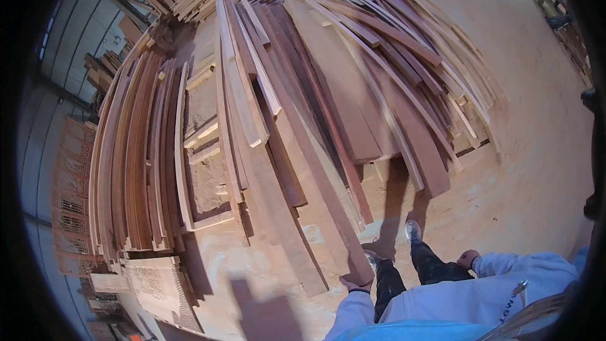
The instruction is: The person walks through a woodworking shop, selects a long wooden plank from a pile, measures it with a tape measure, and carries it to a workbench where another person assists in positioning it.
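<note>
My left hand (355, 284) is closed on the near end of a long brown wooden board (315, 189). The board runs away from me, over the pile, and its near end is beside my foot. Just left of it lies another long, wide board (278, 215), its end close to the floor. My right hand (468, 259) hangs by my right thigh, fingers curled in, with nothing visible in it. Right of the held board, a narrow reddish plank (341, 158) and a wide flat panel (341, 101) rest on the pile.
Stacked dark boards (140, 158) stand at the left, beside a wooden frame with crosspieces (205, 136). A carved wooden panel (158, 287) lies at the lower left. Loose planks (404, 57) fan out at the right. Dusty floor (524, 82) stretches beyond them. Someone's legs show at the top.
</note>
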Demonstrator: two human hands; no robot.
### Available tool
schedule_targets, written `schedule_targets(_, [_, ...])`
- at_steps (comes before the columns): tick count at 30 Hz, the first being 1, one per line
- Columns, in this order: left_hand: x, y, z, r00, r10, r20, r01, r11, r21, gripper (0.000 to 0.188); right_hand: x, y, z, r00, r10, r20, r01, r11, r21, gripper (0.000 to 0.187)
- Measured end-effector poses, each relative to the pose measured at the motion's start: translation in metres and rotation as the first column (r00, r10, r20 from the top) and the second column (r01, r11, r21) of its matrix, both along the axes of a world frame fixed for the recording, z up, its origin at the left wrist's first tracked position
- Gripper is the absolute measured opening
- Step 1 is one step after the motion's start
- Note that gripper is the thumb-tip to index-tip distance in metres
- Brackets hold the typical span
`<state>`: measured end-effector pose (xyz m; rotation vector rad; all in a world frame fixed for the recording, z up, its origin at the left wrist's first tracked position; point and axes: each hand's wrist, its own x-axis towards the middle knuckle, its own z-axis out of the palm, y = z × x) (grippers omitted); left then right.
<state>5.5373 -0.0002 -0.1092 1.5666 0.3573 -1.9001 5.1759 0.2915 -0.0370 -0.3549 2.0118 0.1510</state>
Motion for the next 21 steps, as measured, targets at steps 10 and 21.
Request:
schedule_targets(10, [-0.053, 0.009, 0.125, 0.989, 0.004, 0.148, -0.007, 1.0, 0.018, 0.08, 0.008, -0.11, 0.003, 0.987, -0.07, 0.148, 0.12, 0.925, -0.361, 0.04])
schedule_targets(21, [-0.11, 0.01, 0.218, 0.971, 0.022, 0.238, -0.011, 0.999, -0.047, 0.071, 0.125, -0.333, 0.029, -0.244, -0.324, 0.914, 0.798, 0.469, 0.379, 0.071])
